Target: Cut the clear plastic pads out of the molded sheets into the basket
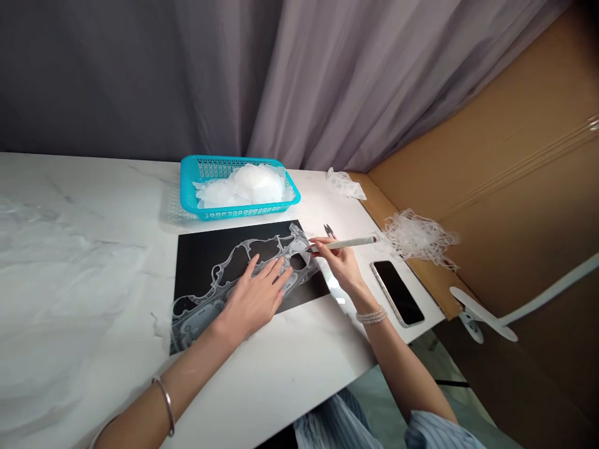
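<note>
A sheer whitish lace piece [229,265] with curving cut-out edges lies across a black mat [196,252] on the table. My left hand [257,296] rests palm down on the lace with fingers spread, holding nothing. In my right hand [341,265] is a slim, pen-shaped tool [350,243] with a whitish handle and a red end. Its thin tip points at the right part of the lace; whether it touches I cannot tell. Just beyond my right hand lies a pair of small dark thread snips [329,231], partly hidden.
Behind the mat stands a blue plastic basket [187,187] holding white sheer pieces [255,184]. To the right are a phone [400,293], a heap of white lacy strips [416,237] and a white scrap [345,184]. Translucent sheets [60,299] cover the table's left. A cardboard wall [505,149] bounds the right.
</note>
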{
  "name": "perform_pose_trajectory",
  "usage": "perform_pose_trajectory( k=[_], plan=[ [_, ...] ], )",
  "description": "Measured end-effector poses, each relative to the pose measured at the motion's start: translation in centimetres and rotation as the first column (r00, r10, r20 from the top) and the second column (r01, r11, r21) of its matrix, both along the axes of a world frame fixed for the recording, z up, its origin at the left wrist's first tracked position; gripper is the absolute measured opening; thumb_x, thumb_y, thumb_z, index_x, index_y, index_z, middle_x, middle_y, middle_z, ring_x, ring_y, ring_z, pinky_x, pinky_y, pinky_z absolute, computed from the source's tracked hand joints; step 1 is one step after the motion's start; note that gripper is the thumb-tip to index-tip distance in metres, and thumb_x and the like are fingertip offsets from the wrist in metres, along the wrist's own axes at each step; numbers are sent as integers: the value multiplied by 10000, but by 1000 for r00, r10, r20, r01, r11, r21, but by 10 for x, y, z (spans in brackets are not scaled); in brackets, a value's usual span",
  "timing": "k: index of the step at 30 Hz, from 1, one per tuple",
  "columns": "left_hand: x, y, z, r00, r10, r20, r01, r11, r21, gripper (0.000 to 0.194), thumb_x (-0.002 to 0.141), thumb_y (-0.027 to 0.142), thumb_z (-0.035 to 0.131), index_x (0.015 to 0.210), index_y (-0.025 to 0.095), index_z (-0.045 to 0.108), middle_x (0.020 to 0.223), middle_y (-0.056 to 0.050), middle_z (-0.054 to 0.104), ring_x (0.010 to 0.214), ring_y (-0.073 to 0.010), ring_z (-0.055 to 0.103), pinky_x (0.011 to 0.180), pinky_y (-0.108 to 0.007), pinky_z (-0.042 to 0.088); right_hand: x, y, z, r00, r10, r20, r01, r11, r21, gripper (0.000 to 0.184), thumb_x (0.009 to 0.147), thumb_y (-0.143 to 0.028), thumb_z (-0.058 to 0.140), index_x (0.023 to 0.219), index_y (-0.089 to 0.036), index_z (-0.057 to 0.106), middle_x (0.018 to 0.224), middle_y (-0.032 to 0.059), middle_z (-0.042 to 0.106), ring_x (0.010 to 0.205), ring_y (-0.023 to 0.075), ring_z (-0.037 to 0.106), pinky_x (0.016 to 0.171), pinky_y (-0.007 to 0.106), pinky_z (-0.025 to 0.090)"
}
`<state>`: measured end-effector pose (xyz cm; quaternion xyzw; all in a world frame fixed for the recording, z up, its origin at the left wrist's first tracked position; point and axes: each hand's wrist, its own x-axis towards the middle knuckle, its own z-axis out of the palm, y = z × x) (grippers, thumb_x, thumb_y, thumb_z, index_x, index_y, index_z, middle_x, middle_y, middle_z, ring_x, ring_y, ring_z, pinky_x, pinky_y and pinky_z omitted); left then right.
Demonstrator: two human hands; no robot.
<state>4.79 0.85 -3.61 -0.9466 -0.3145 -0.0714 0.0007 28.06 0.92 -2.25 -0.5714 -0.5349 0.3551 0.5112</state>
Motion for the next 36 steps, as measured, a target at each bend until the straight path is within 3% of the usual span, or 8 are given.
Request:
perform_pose_trajectory(
  k=[5, 10, 15, 24, 31, 33, 36],
  plan=[
    [-2, 1, 5, 1000, -17, 22, 17, 1000, -3, 490, 1029, 309, 284, 1476, 177, 435, 1533, -156, 442, 1395, -275, 428, 1169, -596, 231, -16, -6, 9, 931, 145, 335, -141, 989, -35, 286, 946, -405, 578, 1071, -203, 737, 1014, 88, 749, 886, 235, 703, 805, 391, 572],
    [-3, 2, 4, 998, -32, 52, 33, 999, -17, 480, 999, 300, 353, 1448, 173, 468, 1580, -166, 360, 1458, -301, 330, 1175, -577, 239, -19, -15, 11, 859, 176, 481, -198, 980, -4, 260, 976, -344, 529, 1110, -230, 721, 1056, 76, 748, 958, 236, 691, 854, 394, 544],
    [-4, 2, 3, 998, -7, 56, 11, 997, -70, 485, 967, 275, 404, 1441, 191, 467, 1613, -184, 277, 1483, -342, 267, 1153, -556, 289, -19, -16, 9, 847, 188, 497, -205, 979, -21, 257, 984, -341, 526, 1134, -243, 711, 1093, 61, 744, 985, 229, 689, 858, 377, 538],
    [-6, -2, 5, 1000, -12, 20, 14, 996, -83, 496, 960, 299, 400, 1438, 182, 457, 1588, -168, 345, 1457, -343, 324, 1161, -605, 241, -22, -16, 11, 840, 244, 485, -242, 968, -67, 288, 986, -387, 521, 1122, -250, 734, 1048, 60, 757, 923, 230, 706, 838, 384, 560],
    [-3, -6, 5, 1000, 3, 2, -3, 999, -53, 491, 977, 327, 377, 1420, 142, 484, 1564, -202, 373, 1447, -359, 336, 1156, -618, 237, -37, -36, 10, 758, 250, 602, -304, 953, -13, 289, 1002, -345, 502, 1159, -267, 731, 1145, 79, 738, 1102, 271, 654, 931, 455, 530],
    [-3, -7, 5, 1000, 11, 1, -11, 999, -50, 505, 981, 337, 376, 1433, 137, 476, 1565, -206, 369, 1443, -370, 339, 1157, -627, 226, -41, -44, 8, 777, 222, 588, -265, 964, -13, 290, 998, -339, 511, 1176, -262, 727, 1173, 84, 731, 1148, 281, 636, 958, 469, 519],
    [-2, -8, 3, 1000, 14, 4, -13, 999, -42, 514, 978, 359, 401, 1454, 176, 464, 1568, -195, 369, 1444, -387, 332, 1150, -648, 219, -38, -50, 7, 890, 146, 431, -143, 989, -39, 284, 970, -370, 560, 1141, -244, 748, 1179, 83, 735, 1170, 285, 636, 1011, 475, 501]
  ],
)
